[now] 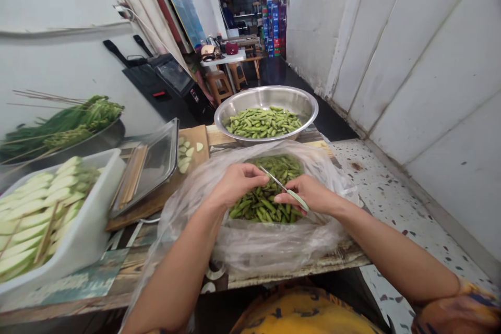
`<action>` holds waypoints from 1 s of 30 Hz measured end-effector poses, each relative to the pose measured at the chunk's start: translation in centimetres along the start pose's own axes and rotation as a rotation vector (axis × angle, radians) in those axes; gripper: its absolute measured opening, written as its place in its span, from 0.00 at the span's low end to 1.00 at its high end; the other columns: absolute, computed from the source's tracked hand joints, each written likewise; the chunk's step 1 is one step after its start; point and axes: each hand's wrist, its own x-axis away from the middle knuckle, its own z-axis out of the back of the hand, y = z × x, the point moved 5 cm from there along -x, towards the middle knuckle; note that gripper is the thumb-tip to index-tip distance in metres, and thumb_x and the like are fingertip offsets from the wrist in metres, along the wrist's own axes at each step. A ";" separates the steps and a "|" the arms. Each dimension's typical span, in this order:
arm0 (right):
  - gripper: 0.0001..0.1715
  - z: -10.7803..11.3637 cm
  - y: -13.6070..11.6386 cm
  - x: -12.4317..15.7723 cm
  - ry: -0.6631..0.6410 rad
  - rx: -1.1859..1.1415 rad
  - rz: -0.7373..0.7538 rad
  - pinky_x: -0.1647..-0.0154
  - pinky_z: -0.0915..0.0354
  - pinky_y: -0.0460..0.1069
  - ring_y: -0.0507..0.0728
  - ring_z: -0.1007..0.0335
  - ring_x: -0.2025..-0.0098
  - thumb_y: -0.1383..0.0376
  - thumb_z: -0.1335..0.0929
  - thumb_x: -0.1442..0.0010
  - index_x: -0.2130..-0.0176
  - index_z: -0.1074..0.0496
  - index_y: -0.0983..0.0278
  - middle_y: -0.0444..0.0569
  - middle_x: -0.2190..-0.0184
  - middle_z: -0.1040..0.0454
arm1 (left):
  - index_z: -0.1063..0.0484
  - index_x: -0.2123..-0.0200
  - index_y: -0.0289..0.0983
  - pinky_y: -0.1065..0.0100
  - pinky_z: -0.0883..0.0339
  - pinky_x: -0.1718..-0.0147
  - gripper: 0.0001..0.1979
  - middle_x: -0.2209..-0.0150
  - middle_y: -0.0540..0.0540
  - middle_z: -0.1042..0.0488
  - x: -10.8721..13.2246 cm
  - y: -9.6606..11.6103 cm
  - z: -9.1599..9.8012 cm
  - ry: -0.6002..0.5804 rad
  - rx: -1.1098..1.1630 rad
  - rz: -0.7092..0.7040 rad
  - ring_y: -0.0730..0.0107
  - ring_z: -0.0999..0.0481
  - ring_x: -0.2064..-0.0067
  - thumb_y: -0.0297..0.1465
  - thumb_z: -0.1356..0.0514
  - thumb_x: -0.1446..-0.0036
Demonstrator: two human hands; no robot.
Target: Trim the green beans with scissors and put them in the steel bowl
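My right hand (pixel 309 195) is closed around the pale green handles of a pair of scissors (pixel 298 200). The thin metal blades point up and left toward my left hand (pixel 245 182). Thumb and fingers of that hand are pinched together by the blade tips; whatever is between them is too small to make out. Beneath both hands, a clear plastic bag (pixel 250 250) lies spread open, full of green soybean pods (pixel 260 209). Just behind it stands a wide steel basin (pixel 270 95) with more pods inside.
On the left are a white tub (pixel 94 209) of skewered pale green slices, a steel bowl of leafy greens (pixel 86 120), and a clear tray (pixel 156 156) with wooden skewers on a cutting board (pixel 201 154). A white panelled wall (pixel 422 73) runs along the right.
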 end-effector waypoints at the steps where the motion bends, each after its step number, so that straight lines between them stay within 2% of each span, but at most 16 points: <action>1: 0.29 0.0 0.1 -0.1 0.004 -0.010 0.000 0.84 0.44 0.44 0.49 0.40 0.86 0.43 0.32 0.52 0.80 0.36 0.66 0.41 0.90 0.38 | 0.27 0.76 0.33 0.74 0.45 0.78 0.12 0.80 0.51 0.29 0.0 0.0 0.0 -0.001 0.012 -0.008 0.79 0.37 0.79 0.35 0.33 0.61; 5: 0.28 0.2 0.2 -0.3 0.011 -0.095 0.004 0.85 0.44 0.43 0.48 0.39 0.86 0.45 0.32 0.52 0.80 0.38 0.66 0.40 0.88 0.37 | 0.29 0.73 0.34 0.76 0.45 0.80 0.13 0.78 0.53 0.31 -0.4 0.0 0.3 0.037 0.100 -0.051 0.81 0.37 0.79 0.33 0.32 0.62; 7: 0.27 0.2 0.1 -0.2 -0.014 -0.124 -0.019 0.87 0.46 0.42 0.48 0.40 0.86 0.45 0.32 0.51 0.79 0.38 0.66 0.40 0.88 0.37 | 0.31 0.72 0.34 0.76 0.43 0.80 0.13 0.79 0.54 0.31 -0.5 -0.2 0.3 0.049 0.197 -0.029 0.81 0.35 0.79 0.32 0.32 0.61; 11: 0.27 0.1 -0.3 0.0 -0.043 -0.147 -0.028 0.90 0.48 0.41 0.47 0.41 0.87 0.45 0.33 0.49 0.78 0.39 0.65 0.41 0.86 0.35 | 0.34 0.73 0.33 0.71 0.32 0.69 0.16 0.75 0.49 0.26 -0.7 -0.4 -0.2 0.029 0.458 0.028 0.73 0.24 0.71 0.29 0.31 0.63; 15: 0.25 0.1 -0.3 0.0 -0.041 -0.167 0.001 0.90 0.46 0.41 0.47 0.42 0.86 0.47 0.34 0.47 0.76 0.38 0.66 0.41 0.85 0.35 | 0.34 0.76 0.31 0.69 0.31 0.62 0.14 0.74 0.45 0.24 -0.8 -0.6 -0.5 0.063 0.587 0.036 0.70 0.22 0.67 0.27 0.30 0.63; 23: 0.25 0.2 -0.3 0.0 -0.028 -0.166 -0.010 0.91 0.45 0.42 0.46 0.43 0.88 0.47 0.35 0.46 0.76 0.39 0.66 0.42 0.85 0.35 | 0.31 0.77 0.31 0.76 0.35 0.74 0.13 0.79 0.49 0.26 -0.9 -1.1 -0.4 0.133 0.568 0.040 0.79 0.28 0.77 0.29 0.30 0.63; 27: 0.27 0.1 -0.2 0.0 -0.027 -0.156 -0.029 0.92 0.45 0.42 0.46 0.43 0.88 0.46 0.35 0.46 0.77 0.39 0.66 0.43 0.84 0.35 | 0.31 0.78 0.31 0.76 0.38 0.74 0.13 0.81 0.51 0.28 -0.8 -1.1 -0.5 0.195 0.582 0.042 0.81 0.31 0.77 0.31 0.30 0.64; 30: 0.28 -0.1 0.0 -0.1 -0.041 -0.171 -0.030 0.92 0.45 0.42 0.47 0.42 0.87 0.44 0.34 0.49 0.77 0.39 0.66 0.42 0.84 0.34 | 0.31 0.78 0.32 0.75 0.39 0.74 0.14 0.81 0.52 0.29 -0.7 -1.2 -1.1 0.189 0.583 0.057 0.80 0.32 0.77 0.31 0.30 0.66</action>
